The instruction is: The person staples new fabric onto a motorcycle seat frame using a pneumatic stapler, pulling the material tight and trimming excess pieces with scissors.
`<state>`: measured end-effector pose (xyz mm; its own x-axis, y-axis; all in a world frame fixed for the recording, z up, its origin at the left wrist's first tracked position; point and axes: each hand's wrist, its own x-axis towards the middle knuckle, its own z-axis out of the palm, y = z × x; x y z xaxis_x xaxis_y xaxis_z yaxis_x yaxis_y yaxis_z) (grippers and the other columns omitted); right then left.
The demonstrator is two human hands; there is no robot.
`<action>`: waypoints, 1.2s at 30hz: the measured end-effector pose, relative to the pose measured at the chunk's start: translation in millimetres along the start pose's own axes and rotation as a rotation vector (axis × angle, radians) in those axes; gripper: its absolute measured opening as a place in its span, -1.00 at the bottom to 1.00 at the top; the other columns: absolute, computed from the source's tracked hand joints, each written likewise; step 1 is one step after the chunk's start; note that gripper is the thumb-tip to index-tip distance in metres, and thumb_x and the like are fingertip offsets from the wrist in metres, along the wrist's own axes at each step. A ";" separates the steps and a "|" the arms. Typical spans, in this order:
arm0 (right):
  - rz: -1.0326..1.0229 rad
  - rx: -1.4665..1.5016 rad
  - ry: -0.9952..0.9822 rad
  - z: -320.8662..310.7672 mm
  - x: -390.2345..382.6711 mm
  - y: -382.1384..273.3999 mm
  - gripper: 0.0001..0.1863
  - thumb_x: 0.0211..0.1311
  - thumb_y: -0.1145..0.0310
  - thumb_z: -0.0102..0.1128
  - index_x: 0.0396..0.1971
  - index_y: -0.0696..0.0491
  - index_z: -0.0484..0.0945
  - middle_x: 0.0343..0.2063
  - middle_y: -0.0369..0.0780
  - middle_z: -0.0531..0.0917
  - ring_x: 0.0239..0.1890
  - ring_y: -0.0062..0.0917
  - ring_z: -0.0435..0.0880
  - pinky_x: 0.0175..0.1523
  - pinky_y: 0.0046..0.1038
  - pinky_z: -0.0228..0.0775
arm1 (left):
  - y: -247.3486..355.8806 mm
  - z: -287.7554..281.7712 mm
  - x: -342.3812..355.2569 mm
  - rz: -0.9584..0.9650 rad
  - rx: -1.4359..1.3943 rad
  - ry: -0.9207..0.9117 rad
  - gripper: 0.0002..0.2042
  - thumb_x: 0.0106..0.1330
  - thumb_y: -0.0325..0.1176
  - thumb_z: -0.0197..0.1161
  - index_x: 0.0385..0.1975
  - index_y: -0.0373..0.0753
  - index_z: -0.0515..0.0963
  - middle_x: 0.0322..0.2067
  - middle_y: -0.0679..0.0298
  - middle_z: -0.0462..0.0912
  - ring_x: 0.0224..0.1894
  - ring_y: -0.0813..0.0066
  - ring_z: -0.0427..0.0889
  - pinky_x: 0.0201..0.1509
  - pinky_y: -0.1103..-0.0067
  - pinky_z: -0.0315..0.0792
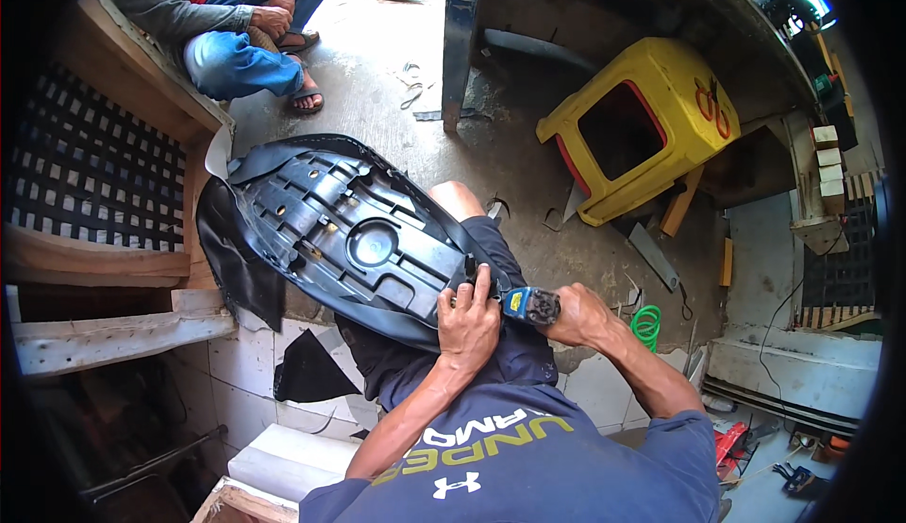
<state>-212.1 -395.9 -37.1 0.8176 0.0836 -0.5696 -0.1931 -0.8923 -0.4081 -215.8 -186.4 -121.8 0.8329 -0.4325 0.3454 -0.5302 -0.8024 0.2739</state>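
Observation:
A motorcycle seat (326, 226) lies upside down across my lap, its black plastic base facing up. Black seat cover (236, 263) material wraps its rim and hangs loose at the far left end. At the near right end of the seat, my left hand (468, 323) holds the cover's edge against the base, fingers bent over it. My right hand (578, 315) is closed around a blue and black staple gun (530, 305), whose nose is at the seat's end beside my left fingers. The grip of the tool is mostly hidden by my hand.
A yellow plastic stool (651, 126) lies tipped over at right, with red-handled scissors (713, 108) on it. A green coiled hose (645, 325) hangs by my right forearm. A person (236, 23) sits at upper left. Wooden frames with black webbing (90, 160) stand at left.

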 end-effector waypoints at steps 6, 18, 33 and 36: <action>0.035 0.047 -0.043 -7.1 5.7 1.9 -0.64 0.05 0.15 0.41 -0.30 0.16 0.76 -0.35 0.15 0.75 -0.19 0.10 0.76 -0.05 -0.07 0.64 | 0.4 3.9 4.5 0.001 0.035 0.024 -0.83 0.11 -0.26 0.39 -0.59 -0.20 0.68 0.24 0.22 0.63 -0.06 0.31 0.53 0.09 0.26 0.36; 0.191 -0.063 -0.112 1.1 -1.7 -12.6 -0.62 0.01 0.21 0.44 -0.26 0.20 0.74 -0.38 0.13 0.75 -0.25 0.03 0.79 -0.10 -0.14 0.63 | 2.6 5.5 0.9 0.004 0.022 -0.006 -0.86 0.13 -0.31 0.32 -0.56 -0.22 0.69 0.23 0.22 0.63 -0.07 0.31 0.53 0.11 0.27 0.36; 0.500 0.150 0.361 168.6 82.9 275.8 -0.13 0.14 0.42 0.22 0.51 0.18 0.16 0.29 0.21 0.50 0.33 0.06 0.52 0.43 -0.12 0.35 | 7.2 -28.8 20.9 0.113 0.047 -0.176 -0.59 0.20 -0.17 0.42 0.10 0.19 0.69 0.31 0.29 0.53 0.04 0.28 0.53 0.15 0.20 0.32; 0.688 0.054 0.408 213.3 79.3 296.1 -0.07 0.14 0.47 0.29 0.54 0.09 0.11 0.26 0.13 0.47 0.32 0.09 0.47 0.38 -0.04 0.36 | 9.0 -55.5 22.8 0.224 0.048 -0.511 -0.45 0.11 0.00 0.50 0.15 0.08 0.66 0.48 0.37 0.33 0.26 0.17 0.40 0.27 0.02 0.25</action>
<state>-320.2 -558.9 -355.3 0.6379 -0.6555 -0.4042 -0.7432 -0.6615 -0.1001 -210.4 -180.7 -61.7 0.6783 -0.7290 -0.0920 -0.7049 -0.6809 0.1988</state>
